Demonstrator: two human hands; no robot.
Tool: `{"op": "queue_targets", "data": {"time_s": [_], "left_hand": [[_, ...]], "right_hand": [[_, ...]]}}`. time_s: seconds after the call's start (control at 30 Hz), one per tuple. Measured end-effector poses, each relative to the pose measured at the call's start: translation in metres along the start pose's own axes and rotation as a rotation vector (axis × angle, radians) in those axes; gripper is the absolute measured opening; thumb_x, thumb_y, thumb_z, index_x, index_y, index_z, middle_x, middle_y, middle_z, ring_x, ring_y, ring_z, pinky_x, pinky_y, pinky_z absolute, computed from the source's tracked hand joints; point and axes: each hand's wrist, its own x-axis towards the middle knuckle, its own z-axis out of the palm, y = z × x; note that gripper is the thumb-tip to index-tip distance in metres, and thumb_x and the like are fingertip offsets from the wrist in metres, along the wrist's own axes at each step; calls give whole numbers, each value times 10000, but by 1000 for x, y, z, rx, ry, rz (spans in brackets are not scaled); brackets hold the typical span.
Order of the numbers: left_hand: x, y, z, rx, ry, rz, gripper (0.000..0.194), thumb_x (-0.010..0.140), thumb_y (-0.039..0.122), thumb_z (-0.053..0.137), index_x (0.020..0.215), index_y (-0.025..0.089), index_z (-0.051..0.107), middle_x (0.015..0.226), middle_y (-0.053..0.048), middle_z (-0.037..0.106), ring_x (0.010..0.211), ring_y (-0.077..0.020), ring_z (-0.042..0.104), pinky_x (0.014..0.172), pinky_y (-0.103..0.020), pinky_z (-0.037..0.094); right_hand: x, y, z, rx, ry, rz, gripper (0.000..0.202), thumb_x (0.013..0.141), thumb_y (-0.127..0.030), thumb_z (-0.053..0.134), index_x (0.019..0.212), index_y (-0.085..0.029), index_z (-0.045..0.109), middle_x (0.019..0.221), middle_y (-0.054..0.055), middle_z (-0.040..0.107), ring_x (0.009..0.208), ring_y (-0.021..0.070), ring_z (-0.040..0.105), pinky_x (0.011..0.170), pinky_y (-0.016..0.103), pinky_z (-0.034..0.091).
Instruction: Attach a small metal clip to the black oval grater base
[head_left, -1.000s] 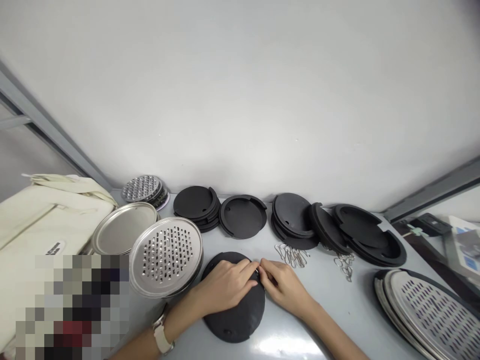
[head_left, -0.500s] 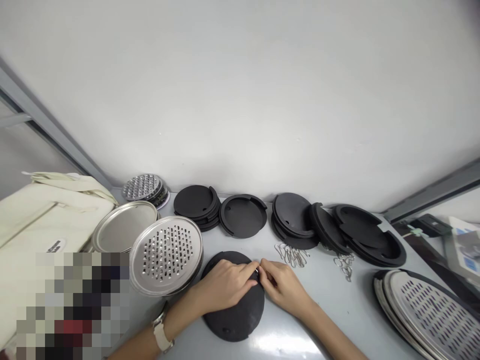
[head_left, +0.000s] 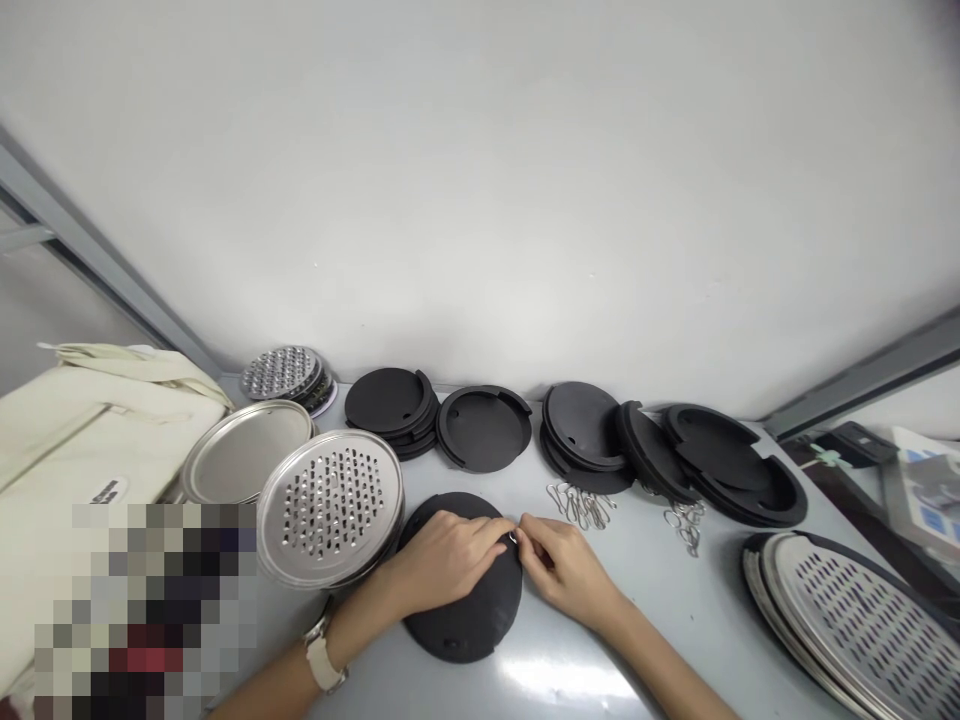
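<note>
A black round plastic disc [head_left: 472, 632] lies tilted above the grey table in front of me, a small hole near its lower edge. Across its upper part rests my left hand [head_left: 450, 562], closed, its forefinger and thumb gripping the disc's right edge. My right hand [head_left: 561, 562] is closed at that same edge and pinches a small bent-wire metal clip [head_left: 513, 537]; the fingertips of both hands meet there and hide most of the clip. Beyond my right hand lies a loose pile of similar wire clips [head_left: 581, 506].
Black round discs [head_left: 386, 400] stand stacked along the wall. Round metal grater plates [head_left: 330, 508] and a plain metal plate [head_left: 247, 452] lie left, beside a cream bag [head_left: 82, 430]. More grater plates [head_left: 862, 610] are stacked right. A second clip pile [head_left: 684, 525] lies right of centre.
The disc's near edge has shifted slightly up and left, under my left hand. Both hands keep their grip at its right edge, where a little more of the metal clip shows.
</note>
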Motion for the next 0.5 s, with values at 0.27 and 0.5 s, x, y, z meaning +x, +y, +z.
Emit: {"op": "queue_targets", "data": {"time_s": [0.27,0.5], "left_hand": [[3,2,5,-23,111,-198,199,901,331,449,1035,189,487,921,-29,601,770,-188,598,631,-288,443],[4,0,7,70,93,-124,130,904,300,422,848,196,476,816,3,550,678,-146,552,578,-270,382]], "right_hand": [[1,10,-4,-9,86,83,269,944,-270,355,688,-218,289,562,-57,373,519,113,420,539,235,295],[2,8,-3,-43,88,77,265,940,-262,361,685,-216,306,563,-56,377,517,110,414,531,231,289]]}}
